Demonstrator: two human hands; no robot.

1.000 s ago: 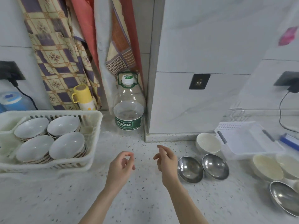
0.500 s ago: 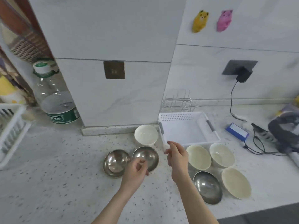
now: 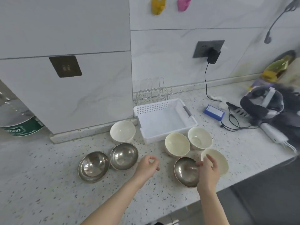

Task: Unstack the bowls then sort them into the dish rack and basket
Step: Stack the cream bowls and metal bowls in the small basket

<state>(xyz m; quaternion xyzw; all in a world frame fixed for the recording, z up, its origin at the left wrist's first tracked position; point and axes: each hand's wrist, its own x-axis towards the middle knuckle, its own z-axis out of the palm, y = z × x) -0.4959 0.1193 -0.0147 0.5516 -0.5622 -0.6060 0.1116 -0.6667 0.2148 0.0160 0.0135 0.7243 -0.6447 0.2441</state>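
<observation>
Three steel bowls lie on the speckled counter: two side by side (image 3: 93, 166) (image 3: 124, 155) and one further right (image 3: 185, 172). Several cream bowls stand around them: one (image 3: 122, 130) by the wall corner, two (image 3: 177, 143) (image 3: 200, 138) in front of the basket, one (image 3: 217, 161) at the right. The white plastic basket (image 3: 164, 119) holds nothing. Behind it stands a wire dish rack (image 3: 151, 91). My right hand (image 3: 208, 172) lies over the right steel bowl's rim, thumb over its inside, fingers reaching toward the right cream bowl. My left hand (image 3: 148, 166) hovers loosely curled, holding nothing.
A large water bottle (image 3: 17, 120) stands at the far left beside the tiled pillar. A blue box (image 3: 214, 111), cables and a dark bundle (image 3: 266, 104) lie at the right. The counter edge (image 3: 227, 189) runs close in front of the right bowls.
The view has swung right, away from the rack of white bowls. Both hands have moved right; my right hand has come down onto the right steel bowl.
</observation>
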